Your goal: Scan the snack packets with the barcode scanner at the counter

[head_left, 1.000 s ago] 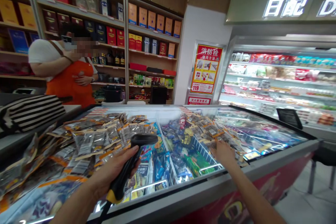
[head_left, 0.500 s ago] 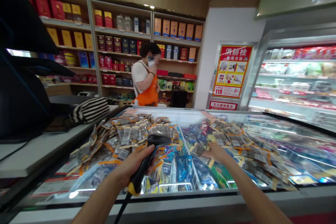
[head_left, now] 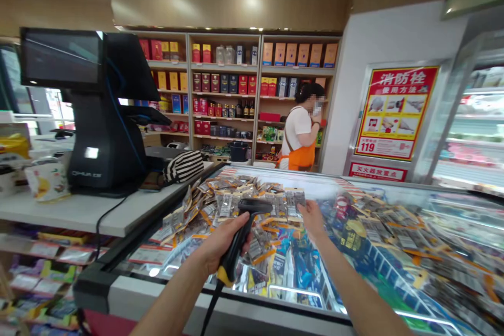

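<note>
My left hand (head_left: 223,240) is wrapped round the grip of a black and yellow barcode scanner (head_left: 237,245), its cord hanging down toward me. The scanner's head points to the right, above a heap of small snack packets (head_left: 224,203) with orange edges. At the right edge of that heap, my right hand (head_left: 314,222) pinches one snack packet (head_left: 294,203) between thumb and fingers. A second heap of similar packets (head_left: 405,228) lies further right. Both heaps rest on the glass top of a chest freezer (head_left: 129,289), through which blue and green bags show.
On the left counter (head_left: 114,215) stand a black cash register (head_left: 104,115) and a striped cloth bag (head_left: 184,166). A co-worker in an orange apron (head_left: 301,157) stands behind the freezer, before shelves of boxes (head_left: 224,68). A red fire-hydrant poster (head_left: 396,113) hangs at right.
The view has turned left, bringing in the whole cash register. My right hand has gone from the right-hand heap over to the left-hand one, a packet now plainly in its fingers.
</note>
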### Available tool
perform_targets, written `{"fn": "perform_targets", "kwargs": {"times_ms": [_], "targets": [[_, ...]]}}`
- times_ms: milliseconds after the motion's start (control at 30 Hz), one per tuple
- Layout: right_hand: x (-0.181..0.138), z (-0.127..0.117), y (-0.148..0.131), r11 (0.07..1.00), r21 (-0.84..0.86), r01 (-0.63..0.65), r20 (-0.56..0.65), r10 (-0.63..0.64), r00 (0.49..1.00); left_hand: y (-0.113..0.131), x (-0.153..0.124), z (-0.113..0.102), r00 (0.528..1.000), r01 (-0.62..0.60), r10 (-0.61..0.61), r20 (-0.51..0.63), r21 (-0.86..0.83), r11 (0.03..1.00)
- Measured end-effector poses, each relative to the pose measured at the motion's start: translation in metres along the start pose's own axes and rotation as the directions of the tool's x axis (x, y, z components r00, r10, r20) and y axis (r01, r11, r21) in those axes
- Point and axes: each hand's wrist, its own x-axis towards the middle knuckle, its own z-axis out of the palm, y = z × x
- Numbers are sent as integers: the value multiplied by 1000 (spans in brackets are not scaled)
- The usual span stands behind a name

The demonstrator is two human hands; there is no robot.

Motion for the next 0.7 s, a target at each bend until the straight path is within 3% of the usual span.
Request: {"fn": "perform_targets", "kwargs": {"times_ms": [533,700], "targets": [[1,-2,2,1000,0,0,23,0,1000,-3,17,26,1000,-6,7,18,-21,1000],[5,-6,11,999,-37,33,36,-31,999,3,19,31,1000,-5,5,-26,-21,1000]]}}
